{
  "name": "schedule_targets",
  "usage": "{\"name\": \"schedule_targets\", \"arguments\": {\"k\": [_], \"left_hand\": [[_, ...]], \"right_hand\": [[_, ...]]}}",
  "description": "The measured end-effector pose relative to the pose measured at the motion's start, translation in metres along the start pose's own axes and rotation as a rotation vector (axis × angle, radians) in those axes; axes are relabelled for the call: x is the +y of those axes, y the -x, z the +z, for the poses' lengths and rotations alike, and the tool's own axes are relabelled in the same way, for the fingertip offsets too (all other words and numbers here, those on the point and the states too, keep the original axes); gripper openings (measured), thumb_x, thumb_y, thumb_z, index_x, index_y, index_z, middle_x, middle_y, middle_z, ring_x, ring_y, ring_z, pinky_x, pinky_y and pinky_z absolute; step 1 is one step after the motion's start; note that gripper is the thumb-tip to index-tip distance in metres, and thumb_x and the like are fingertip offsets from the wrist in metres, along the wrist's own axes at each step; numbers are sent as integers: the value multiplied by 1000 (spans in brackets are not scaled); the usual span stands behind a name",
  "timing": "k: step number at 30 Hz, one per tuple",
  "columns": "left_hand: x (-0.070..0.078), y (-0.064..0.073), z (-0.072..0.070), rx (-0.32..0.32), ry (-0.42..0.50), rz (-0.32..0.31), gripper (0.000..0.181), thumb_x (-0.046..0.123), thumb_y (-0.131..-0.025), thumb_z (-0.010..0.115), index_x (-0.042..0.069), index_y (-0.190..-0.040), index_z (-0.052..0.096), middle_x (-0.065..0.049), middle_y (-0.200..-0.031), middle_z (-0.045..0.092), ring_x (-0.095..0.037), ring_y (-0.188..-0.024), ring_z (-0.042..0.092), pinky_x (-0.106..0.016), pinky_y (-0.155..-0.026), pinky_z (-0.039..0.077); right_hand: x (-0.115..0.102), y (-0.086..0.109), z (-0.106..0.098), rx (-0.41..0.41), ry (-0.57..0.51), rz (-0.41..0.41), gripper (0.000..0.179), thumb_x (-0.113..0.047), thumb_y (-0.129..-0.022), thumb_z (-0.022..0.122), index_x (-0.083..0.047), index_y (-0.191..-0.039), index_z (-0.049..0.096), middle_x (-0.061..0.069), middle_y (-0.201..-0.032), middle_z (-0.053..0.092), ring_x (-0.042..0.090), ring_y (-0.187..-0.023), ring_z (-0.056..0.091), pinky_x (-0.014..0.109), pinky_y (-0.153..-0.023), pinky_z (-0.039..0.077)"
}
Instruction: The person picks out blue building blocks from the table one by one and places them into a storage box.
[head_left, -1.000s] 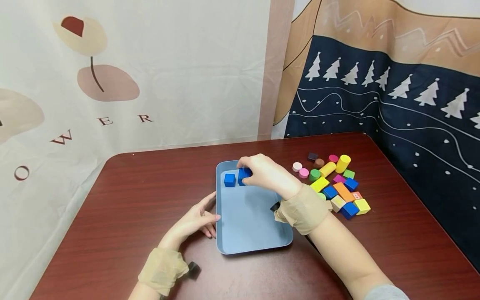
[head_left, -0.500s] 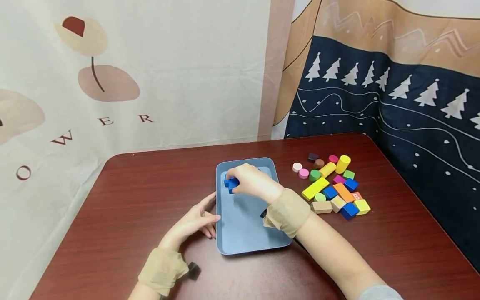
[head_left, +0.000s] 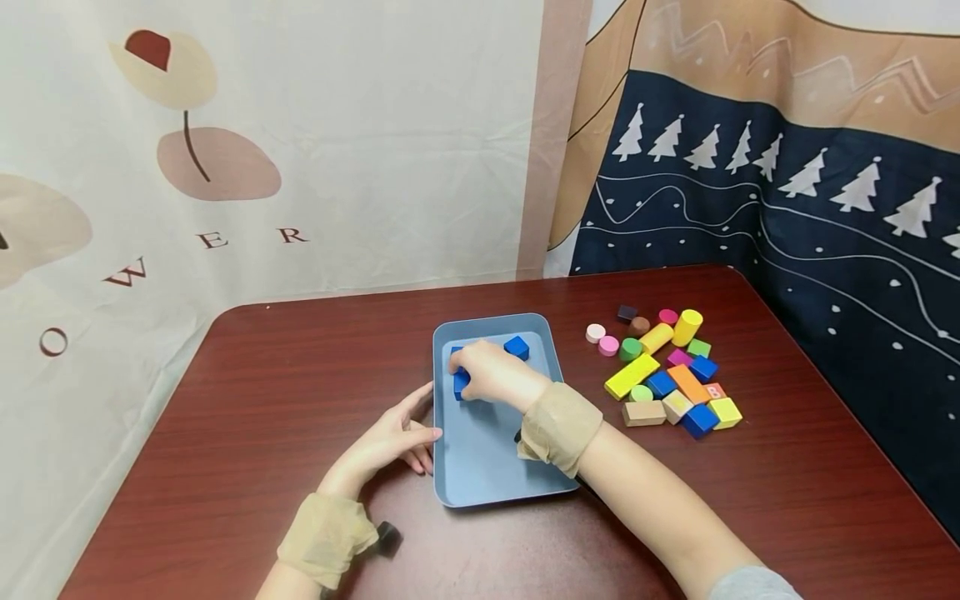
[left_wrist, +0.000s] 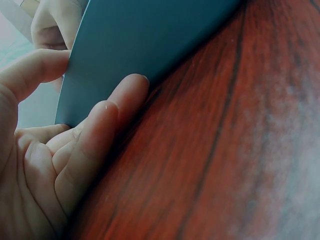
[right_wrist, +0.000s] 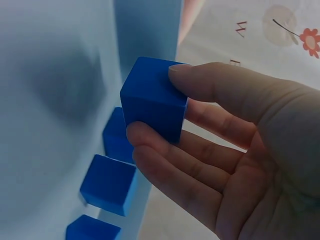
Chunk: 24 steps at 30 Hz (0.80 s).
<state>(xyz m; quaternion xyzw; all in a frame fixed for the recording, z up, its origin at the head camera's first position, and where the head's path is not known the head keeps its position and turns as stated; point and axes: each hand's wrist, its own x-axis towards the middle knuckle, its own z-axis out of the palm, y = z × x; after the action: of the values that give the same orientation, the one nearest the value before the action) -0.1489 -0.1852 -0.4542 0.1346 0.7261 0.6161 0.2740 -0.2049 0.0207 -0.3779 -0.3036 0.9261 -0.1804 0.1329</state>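
Note:
My right hand (head_left: 498,375) is over the upper left part of the blue-grey tray (head_left: 510,492). Between its thumb and fingertips it pinches a blue cube (right_wrist: 152,95). Below the held cube in the right wrist view, more blue cubes (right_wrist: 109,182) form a row along the tray wall. A separate blue cube (head_left: 516,347) lies near the tray's far end in the head view, while another by the left wall is mostly covered by my right hand. My left hand (head_left: 390,437) rests against the tray's left side, thumb at the rim and other fingers by the outer wall (left_wrist: 135,45).
Right of the tray, coloured wooden blocks lie in a loose group, including a long yellow block (head_left: 632,377), an orange block (head_left: 687,384), a tan block (head_left: 643,413) and several cylinders. Printed cloths (head_left: 375,167) hang behind the dark red table (head_left: 300,375).
My right hand has moved left and slightly nearer inside the tray, carrying the blue cube, which uncovers a cube near the far end. My left hand stays at the tray's side.

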Motion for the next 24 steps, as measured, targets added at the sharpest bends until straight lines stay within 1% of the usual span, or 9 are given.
{"name": "schedule_targets", "arguments": {"k": [3, 7, 14, 19, 24], "left_hand": [[0, 0, 0, 1, -4, 1, 81, 13, -93, 63, 15, -155, 11, -19, -74, 64, -40, -59, 65, -40, -54, 57], [0, 0, 0, -1, -2, 2, 81, 13, -93, 63, 14, -154, 11, -19, -73, 64, -38, -59, 65, -40, -54, 57], [-1, 0, -1, 2, -6, -9, 80, 16, -93, 64, 17, -154, 12, -19, -73, 64, -36, -59, 66, -41, -55, 57], [-1, 0, -1, 3, -5, -19, 80, 16, -93, 64, 19, -154, 12, -20, -74, 64, -36, -59, 66, -42, -55, 57], [-1, 0, 0, -1, 0, -11, 81, 15, -93, 63, 18, -155, 12, -21, -72, 64, -38, -59, 65, -42, -55, 57]], "right_hand": [[1, -1, 3, -12, -13, 22, 35, -11, -85, 73, -6, -118, 66, 7, -115, 65, 17, -97, 58, 33, -88, 50], [1, -2, 7, -34, -25, 54, 36, -12, -85, 74, -7, -120, 66, 7, -120, 63, 17, -103, 59, 34, -90, 49], [2, -3, 10, -45, -14, 68, 36, -12, -85, 74, -7, -119, 67, 7, -122, 62, 19, -109, 57, 35, -92, 48], [3, -3, 12, -53, -3, 67, 35, -12, -85, 74, -7, -119, 67, 7, -120, 63, 17, -103, 57, 34, -91, 49], [4, -2, 14, -46, 3, 58, 35, -12, -84, 74, -6, -118, 67, 6, -117, 65, 16, -101, 58, 33, -89, 50]]}}
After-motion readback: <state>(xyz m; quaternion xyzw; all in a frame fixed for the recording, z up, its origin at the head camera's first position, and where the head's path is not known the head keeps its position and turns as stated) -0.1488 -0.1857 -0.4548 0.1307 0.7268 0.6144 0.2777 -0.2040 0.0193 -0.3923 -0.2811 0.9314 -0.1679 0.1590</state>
